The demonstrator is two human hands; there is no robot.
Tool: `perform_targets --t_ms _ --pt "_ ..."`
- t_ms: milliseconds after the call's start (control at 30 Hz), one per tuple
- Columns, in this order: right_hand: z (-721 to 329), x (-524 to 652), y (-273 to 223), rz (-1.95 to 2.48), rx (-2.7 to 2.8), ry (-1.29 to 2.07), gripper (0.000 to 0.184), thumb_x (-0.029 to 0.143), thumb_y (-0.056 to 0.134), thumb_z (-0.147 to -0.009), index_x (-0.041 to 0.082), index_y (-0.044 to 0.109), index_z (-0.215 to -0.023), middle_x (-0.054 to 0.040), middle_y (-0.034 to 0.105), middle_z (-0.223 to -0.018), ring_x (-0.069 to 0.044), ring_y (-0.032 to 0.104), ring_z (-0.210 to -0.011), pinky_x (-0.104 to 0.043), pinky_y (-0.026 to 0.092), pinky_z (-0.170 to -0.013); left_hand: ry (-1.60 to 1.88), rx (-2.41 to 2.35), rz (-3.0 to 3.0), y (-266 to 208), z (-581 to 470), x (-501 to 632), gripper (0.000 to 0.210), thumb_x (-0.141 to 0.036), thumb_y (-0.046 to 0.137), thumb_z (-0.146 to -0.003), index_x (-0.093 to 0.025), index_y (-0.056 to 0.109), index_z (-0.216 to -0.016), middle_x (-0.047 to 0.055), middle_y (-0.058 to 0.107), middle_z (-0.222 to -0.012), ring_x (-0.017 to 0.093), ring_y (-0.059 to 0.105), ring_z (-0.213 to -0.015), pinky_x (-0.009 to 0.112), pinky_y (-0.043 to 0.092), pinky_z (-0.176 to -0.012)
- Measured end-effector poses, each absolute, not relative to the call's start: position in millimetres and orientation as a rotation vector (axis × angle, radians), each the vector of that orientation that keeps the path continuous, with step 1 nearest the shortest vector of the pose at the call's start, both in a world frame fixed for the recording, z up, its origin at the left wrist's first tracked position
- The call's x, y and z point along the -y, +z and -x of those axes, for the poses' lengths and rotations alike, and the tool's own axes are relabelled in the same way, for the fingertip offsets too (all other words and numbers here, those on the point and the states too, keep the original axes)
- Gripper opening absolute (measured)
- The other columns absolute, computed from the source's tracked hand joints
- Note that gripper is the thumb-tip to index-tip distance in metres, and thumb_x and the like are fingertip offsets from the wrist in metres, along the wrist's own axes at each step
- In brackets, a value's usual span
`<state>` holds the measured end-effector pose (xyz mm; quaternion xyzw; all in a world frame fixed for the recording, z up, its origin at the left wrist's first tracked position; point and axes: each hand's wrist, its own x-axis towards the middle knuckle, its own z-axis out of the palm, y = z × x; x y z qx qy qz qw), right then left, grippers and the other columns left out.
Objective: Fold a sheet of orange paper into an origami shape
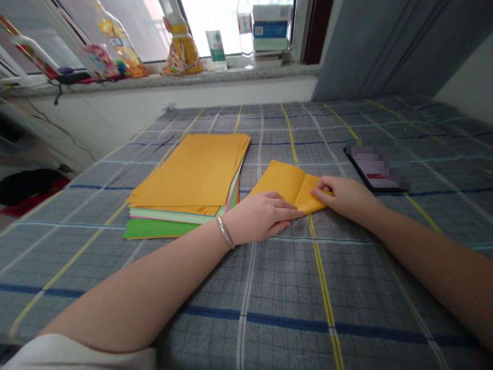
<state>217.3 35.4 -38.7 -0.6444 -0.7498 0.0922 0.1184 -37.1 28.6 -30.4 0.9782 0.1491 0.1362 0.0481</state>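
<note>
A folded sheet of orange-yellow paper (pixel 283 177) lies on the checked cloth in front of me, with a crease running across it. My left hand (pixel 265 216) rests on its near left edge, fingers stretched out flat over the paper. At the paper's right end, my right hand (pixel 342 198) pinches the edge between thumb and curled fingers. Left of the folded sheet sits a stack of coloured paper (pixel 192 172), orange-yellow on top, with green, white and pink edges showing below. My left forearm passes close to the stack's near right corner.
A phone (pixel 373 169) with its screen lit lies to the right, beyond my right hand. The grey checked cloth (pixel 285 288) covers the whole surface. Along the windowsill (pixel 239 75) stand bottles, a green-and-white tube (pixel 215 46) and stacked boxes (pixel 271 31).
</note>
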Motion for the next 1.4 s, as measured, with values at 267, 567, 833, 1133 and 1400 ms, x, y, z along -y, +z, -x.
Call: perform_targets --t_ms 267,567,833,1133,1400 --pt "-213.0 -36.1 -36.3 1.968 2.199 0.267 0.022 0.044 0.053 -0.088 0.024 0.062 -0.084 -0.0042 0.07 -0.08 -0.022 0.059 -0.073 -0.033 0.032 -0.059 0.34 -0.479 -3.037 -27.3 35.6 -26.5 0.033 -0.021 0.05 -0.102 -0.014 0.068 -0.128 0.006 0.072 -0.128 0.022 0.066 -0.111 0.037 0.051 -0.103" --pt "-211.4 -36.0 -35.8 2.005 2.217 0.264 0.021 0.044 0.052 -0.088 0.024 0.059 -0.087 -0.0038 0.07 -0.082 -0.022 0.059 -0.072 -0.033 0.032 -0.058 0.228 -0.422 -3.06 -20.3 39.7 -29.2 0.034 -0.021 0.048 -0.102 -0.017 0.07 -0.128 0.006 0.071 -0.131 0.021 0.066 -0.112 0.036 0.051 -0.104" --pt "-211.6 -36.1 -36.4 1.998 2.239 0.242 0.023 0.045 0.052 -0.088 0.024 0.06 -0.087 -0.0042 0.069 -0.082 -0.022 0.058 -0.072 -0.033 0.031 -0.059 0.165 -0.429 -2.973 -12.3 47.6 -34.2 0.035 -0.011 0.054 -0.092 -0.023 0.076 -0.117 0.002 0.071 -0.131 0.021 0.065 -0.116 0.034 0.051 -0.105" --pt "-212.0 -36.1 -37.2 2.023 2.228 0.232 0.024 0.046 0.052 -0.088 0.024 0.06 -0.087 -0.0047 0.07 -0.082 -0.023 0.059 -0.073 -0.033 0.032 -0.059 0.403 -0.781 -2.706 -25.3 42.7 -33.5 0.025 -0.016 0.051 -0.097 -0.016 0.068 -0.116 0.005 0.076 -0.102 0.018 0.07 -0.095 0.031 0.055 -0.089" --pt "-212.6 -35.5 -37.5 1.966 2.222 0.23 0.021 0.043 0.054 -0.087 0.023 0.061 -0.086 -0.0054 0.072 -0.083 -0.022 0.06 -0.071 -0.032 0.032 -0.058 0.282 -0.643 -3.009 -28.0 32.3 -20.7 0.042 -0.033 0.048 -0.103 -0.017 0.061 -0.139 0.014 0.06 -0.138 0.026 0.061 -0.115 0.041 0.049 -0.103"
